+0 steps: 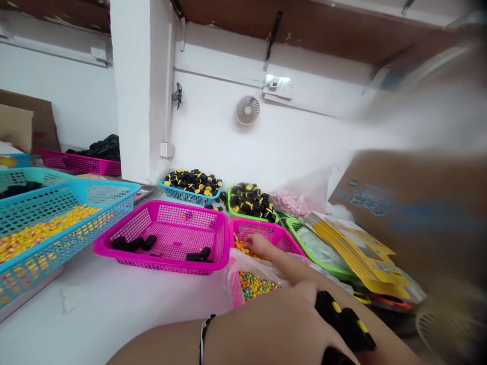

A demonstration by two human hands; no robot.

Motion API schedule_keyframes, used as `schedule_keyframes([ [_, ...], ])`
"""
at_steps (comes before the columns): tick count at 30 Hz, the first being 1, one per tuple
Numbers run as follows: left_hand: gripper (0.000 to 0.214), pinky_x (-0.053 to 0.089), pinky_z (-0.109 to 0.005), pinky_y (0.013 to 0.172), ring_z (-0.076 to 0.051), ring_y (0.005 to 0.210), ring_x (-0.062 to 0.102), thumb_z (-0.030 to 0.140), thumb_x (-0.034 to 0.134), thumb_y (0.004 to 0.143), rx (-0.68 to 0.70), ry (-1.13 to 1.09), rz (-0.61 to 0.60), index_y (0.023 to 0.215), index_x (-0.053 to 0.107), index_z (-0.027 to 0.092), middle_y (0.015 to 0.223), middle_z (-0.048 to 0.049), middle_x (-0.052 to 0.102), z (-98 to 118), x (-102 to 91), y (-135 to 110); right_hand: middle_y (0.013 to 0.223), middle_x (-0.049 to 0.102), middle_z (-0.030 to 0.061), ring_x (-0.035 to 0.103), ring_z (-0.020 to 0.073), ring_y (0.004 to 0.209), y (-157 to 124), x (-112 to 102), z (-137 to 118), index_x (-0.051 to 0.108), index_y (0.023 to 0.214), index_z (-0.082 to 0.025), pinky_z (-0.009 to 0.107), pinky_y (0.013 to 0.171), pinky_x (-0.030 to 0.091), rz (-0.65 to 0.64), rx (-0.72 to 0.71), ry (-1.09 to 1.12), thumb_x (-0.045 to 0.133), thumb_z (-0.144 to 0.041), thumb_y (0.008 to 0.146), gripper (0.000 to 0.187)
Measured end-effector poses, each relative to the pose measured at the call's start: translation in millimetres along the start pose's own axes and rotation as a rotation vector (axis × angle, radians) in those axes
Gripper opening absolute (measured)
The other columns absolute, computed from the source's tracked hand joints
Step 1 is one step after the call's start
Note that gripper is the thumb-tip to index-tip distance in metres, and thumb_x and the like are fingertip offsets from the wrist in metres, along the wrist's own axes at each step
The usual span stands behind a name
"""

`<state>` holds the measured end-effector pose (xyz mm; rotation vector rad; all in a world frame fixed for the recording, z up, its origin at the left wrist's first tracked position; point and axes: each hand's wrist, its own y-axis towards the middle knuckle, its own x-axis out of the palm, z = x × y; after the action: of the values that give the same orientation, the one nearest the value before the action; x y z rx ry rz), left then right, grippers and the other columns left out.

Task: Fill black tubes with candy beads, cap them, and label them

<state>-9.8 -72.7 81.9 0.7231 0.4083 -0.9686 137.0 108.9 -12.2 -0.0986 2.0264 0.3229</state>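
Note:
My left hand [292, 317], a dark banded bracelet on its wrist, is closed around several black plastic pieces [344, 322] with yellow parts. It crosses low in front of my right arm. Further off, my right hand [258, 244] reaches into a pink basket [279, 237], fingers curled down onto small yellow-orange plastic pieces [241, 247]. Exactly what its fingertips pinch is too small to make out. Just nearer than that hand, colourful little beads [254, 285] fill a container lined with clear plastic.
A larger magenta basket [218, 238] holds a few black pieces. Blue [173, 193] and green [230, 203] baskets of black-and-yellow pieces stand behind. At left, a blue basket [125, 190] contains yellow pieces. Yellow printed cards [353, 248] and a cardboard box [418, 203] are at right.

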Motion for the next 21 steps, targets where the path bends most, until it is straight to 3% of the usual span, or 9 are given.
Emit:
schedule_keyframes([
  [4,0.024,0.05,-0.032,0.097,-0.025,0.106,0.065,0.042,0.073,0.078,0.043,-0.013,0.027,0.082,0.08,0.02,0.119,-0.0031,0.067,3,-5.3,2,0.104,0.067,0.0036,0.066,0.0182,0.088,1,-24,1,0.066,0.104,-0.016,0.033,0.075,0.057,0.049,-0.021,0.188,0.059,-0.036,0.095,0.022],
  [8,0.031,0.048,-0.032,0.099,-0.023,0.105,0.063,0.045,0.078,0.074,0.036,0.002,0.148,0.093,0.079,0.021,0.119,-0.0052,0.067,16,-25.8,-6,0.089,0.069,0.0021,0.066,0.0144,0.074,-8,-75,-15,0.067,0.097,-0.015,0.03,0.067,0.058,0.241,-0.091,0.432,0.06,-0.039,0.095,0.025],
  [11,0.036,0.049,-0.03,0.094,-0.02,0.097,0.064,0.044,0.076,0.077,-0.067,-0.005,0.305,0.104,0.078,0.021,0.113,-0.0072,0.068,25,-42.1,-13,0.094,0.071,0.0057,0.069,0.017,0.082,-45,-112,-36,0.068,0.101,-0.018,0.034,0.073,0.059,0.471,-0.194,0.625,0.065,-0.043,0.09,0.028],
  [13,0.036,0.05,-0.031,0.089,-0.02,0.093,0.064,0.046,0.076,0.076,-0.183,-0.02,0.394,0.105,0.077,0.023,0.107,-0.0064,0.067,27,-49.3,-15,0.106,0.07,0.0014,0.068,0.0161,0.096,-85,-128,-53,0.069,0.101,-0.027,0.033,0.084,0.057,0.63,-0.282,0.712,0.064,-0.042,0.09,0.02],
  [15,0.035,0.049,-0.032,0.085,-0.02,0.091,0.063,0.047,0.076,0.076,-0.27,-0.03,0.423,0.105,0.076,0.027,0.105,-0.0044,0.066,27,-52.3,-14,0.109,0.067,-0.003,0.064,0.0139,0.106,-124,-133,-71,0.071,0.097,-0.032,0.029,0.09,0.055,0.856,-0.469,0.774,0.068,-0.025,0.088,0.012],
  [18,0.025,0.047,-0.027,0.079,-0.018,0.09,0.06,0.041,0.075,0.079,-0.224,-0.093,0.352,0.099,0.073,0.026,0.102,-0.0007,0.064,24,-50.8,-11,0.113,0.065,0.0002,0.065,0.0168,0.106,-164,-127,-93,0.073,0.102,-0.028,0.031,0.091,0.057,0.738,-0.732,0.539,0.062,0.002,0.082,0.038],
  [21,0.02,0.045,-0.022,0.073,-0.013,0.08,0.056,0.032,0.076,0.079,-0.138,-0.23,0.257,0.092,0.065,0.022,0.088,0.0041,0.063,22,-47.2,-6,0.112,0.068,0.0025,0.066,0.0195,0.106,-174,-117,-102,0.071,0.107,-0.024,0.033,0.095,0.057,0.629,-0.824,0.483,0.061,0.004,0.08,0.04],
])
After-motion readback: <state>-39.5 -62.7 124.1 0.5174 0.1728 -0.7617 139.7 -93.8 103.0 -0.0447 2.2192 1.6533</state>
